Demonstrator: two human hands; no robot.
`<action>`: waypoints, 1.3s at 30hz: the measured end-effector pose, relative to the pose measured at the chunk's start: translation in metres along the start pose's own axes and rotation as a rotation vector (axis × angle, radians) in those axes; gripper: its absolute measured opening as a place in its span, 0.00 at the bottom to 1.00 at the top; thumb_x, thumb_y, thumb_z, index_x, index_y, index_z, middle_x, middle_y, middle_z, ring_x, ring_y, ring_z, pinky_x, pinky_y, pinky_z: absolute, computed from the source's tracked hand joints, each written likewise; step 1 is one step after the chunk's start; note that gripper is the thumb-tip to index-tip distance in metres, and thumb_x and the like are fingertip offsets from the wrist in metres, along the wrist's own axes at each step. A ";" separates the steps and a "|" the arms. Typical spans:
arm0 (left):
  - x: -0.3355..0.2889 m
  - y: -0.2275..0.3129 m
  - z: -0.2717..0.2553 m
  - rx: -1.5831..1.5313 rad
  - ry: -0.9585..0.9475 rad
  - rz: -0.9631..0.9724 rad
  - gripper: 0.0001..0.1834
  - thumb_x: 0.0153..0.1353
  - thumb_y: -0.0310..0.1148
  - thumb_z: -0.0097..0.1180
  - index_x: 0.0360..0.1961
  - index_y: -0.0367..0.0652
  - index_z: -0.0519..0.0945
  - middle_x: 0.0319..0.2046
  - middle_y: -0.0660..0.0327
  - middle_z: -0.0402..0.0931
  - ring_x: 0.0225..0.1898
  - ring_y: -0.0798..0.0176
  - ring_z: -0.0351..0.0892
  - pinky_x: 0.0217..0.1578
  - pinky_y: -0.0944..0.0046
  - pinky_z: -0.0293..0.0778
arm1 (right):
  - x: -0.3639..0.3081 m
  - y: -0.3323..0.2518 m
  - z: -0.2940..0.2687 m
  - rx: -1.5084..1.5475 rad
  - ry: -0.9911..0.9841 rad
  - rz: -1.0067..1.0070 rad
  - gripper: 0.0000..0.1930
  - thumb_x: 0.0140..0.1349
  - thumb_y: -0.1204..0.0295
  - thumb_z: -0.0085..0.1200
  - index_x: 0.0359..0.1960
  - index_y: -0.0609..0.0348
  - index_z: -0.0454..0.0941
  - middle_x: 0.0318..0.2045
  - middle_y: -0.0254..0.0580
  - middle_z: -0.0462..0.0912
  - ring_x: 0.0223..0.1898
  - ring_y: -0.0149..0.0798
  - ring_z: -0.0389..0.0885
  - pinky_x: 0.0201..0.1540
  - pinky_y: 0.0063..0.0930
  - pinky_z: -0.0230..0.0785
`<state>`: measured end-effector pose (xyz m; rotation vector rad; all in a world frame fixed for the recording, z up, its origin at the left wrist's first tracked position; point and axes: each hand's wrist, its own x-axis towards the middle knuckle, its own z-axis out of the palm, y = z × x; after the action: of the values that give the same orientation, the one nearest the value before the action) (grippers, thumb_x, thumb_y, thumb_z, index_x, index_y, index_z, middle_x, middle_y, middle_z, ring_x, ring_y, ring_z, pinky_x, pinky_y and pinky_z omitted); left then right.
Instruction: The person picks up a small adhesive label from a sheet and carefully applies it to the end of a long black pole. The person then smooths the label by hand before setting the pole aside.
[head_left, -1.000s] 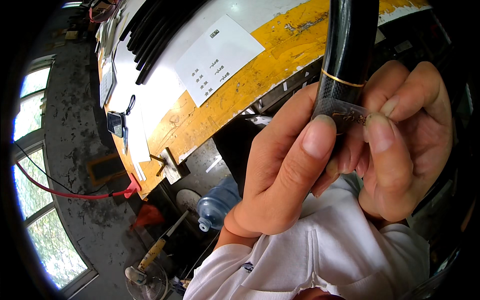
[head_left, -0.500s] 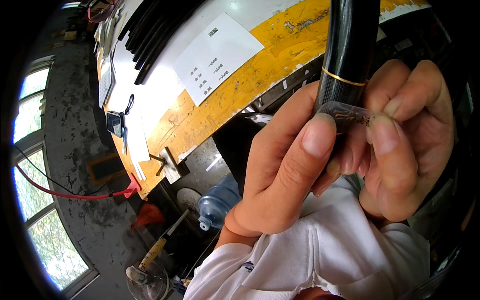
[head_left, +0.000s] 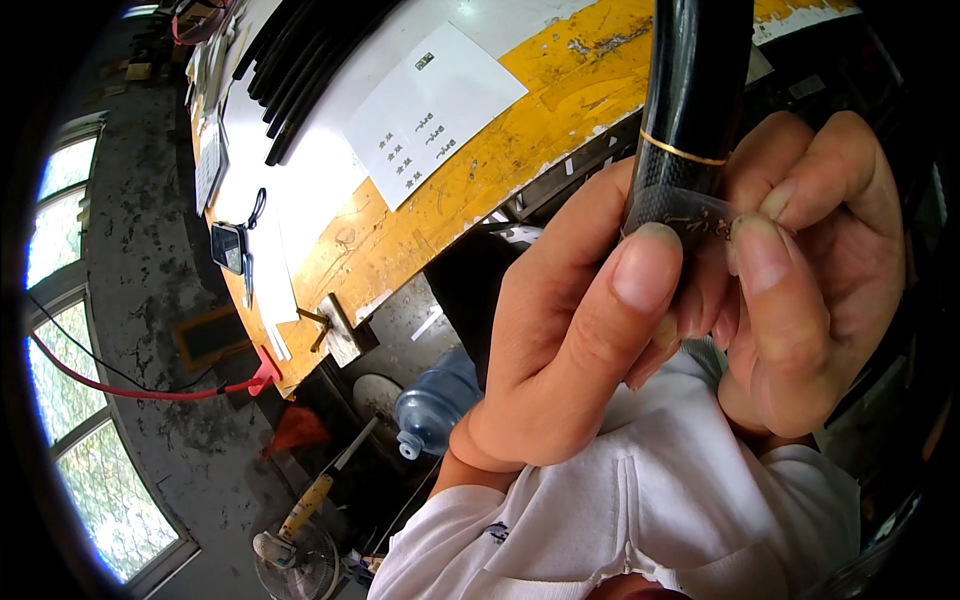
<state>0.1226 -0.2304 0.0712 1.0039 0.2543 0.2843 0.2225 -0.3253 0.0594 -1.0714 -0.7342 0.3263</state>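
Note:
Both hands hold a glossy black rod (head_left: 692, 90) with a thin gold ring and a woven-pattern end section, close under the camera. My left hand (head_left: 570, 340) grips its lower end, thumb pressed on the front. My right hand (head_left: 810, 290) pinches a small clear sticker (head_left: 705, 215) with gold marks against the rod's end, thumb on its right edge. The rod runs up out of the picture's top edge. White sleeves cover both wrists.
A yellow worktable (head_left: 440, 210) with a white top carries a printed sheet (head_left: 430, 105), a bundle of black rods (head_left: 300, 75), scissors (head_left: 250, 215) and a small dark device (head_left: 227, 248). On the floor below lie a blue water jug (head_left: 435, 405), a red cable (head_left: 130, 385) and a fan (head_left: 295, 560).
My right thumb has slid slightly along the clear sticker on the rod. Both hands and the rod stay almost where they were.

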 end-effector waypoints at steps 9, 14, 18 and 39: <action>0.003 -0.001 0.002 0.038 0.048 -0.021 0.32 0.70 0.49 0.38 0.57 0.26 0.69 0.26 0.57 0.74 0.16 0.75 0.61 0.18 0.75 0.55 | -0.001 0.000 0.004 -0.042 0.055 0.044 0.05 0.61 0.80 0.46 0.35 0.62 0.64 0.26 0.41 0.70 0.16 0.20 0.61 0.17 0.12 0.54; 0.006 -0.007 0.011 0.051 0.152 -0.009 0.33 0.70 0.50 0.37 0.57 0.26 0.68 0.22 0.60 0.71 0.12 0.77 0.56 0.14 0.75 0.50 | -0.002 0.000 0.013 -0.018 0.083 0.001 0.04 0.62 0.81 0.46 0.35 0.62 0.65 0.25 0.41 0.71 0.16 0.19 0.61 0.18 0.11 0.55; 0.006 -0.006 0.013 -0.044 0.153 -0.022 0.33 0.70 0.51 0.37 0.58 0.27 0.64 0.19 0.62 0.67 0.12 0.77 0.55 0.14 0.75 0.51 | -0.002 -0.004 0.000 -0.047 0.015 0.083 0.03 0.62 0.81 0.46 0.36 0.63 0.65 0.25 0.41 0.71 0.16 0.19 0.61 0.18 0.11 0.56; 0.001 -0.013 -0.002 -0.163 -0.015 -0.024 0.24 0.71 0.49 0.44 0.51 0.35 0.65 0.21 0.59 0.69 0.16 0.74 0.57 0.17 0.74 0.56 | -0.013 0.001 0.006 -0.081 0.168 0.026 0.03 0.62 0.80 0.49 0.34 0.65 0.67 0.25 0.41 0.71 0.15 0.19 0.62 0.18 0.11 0.55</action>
<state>0.1247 -0.2348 0.0589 0.8411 0.2257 0.2711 0.2092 -0.3280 0.0552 -1.1706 -0.5880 0.2266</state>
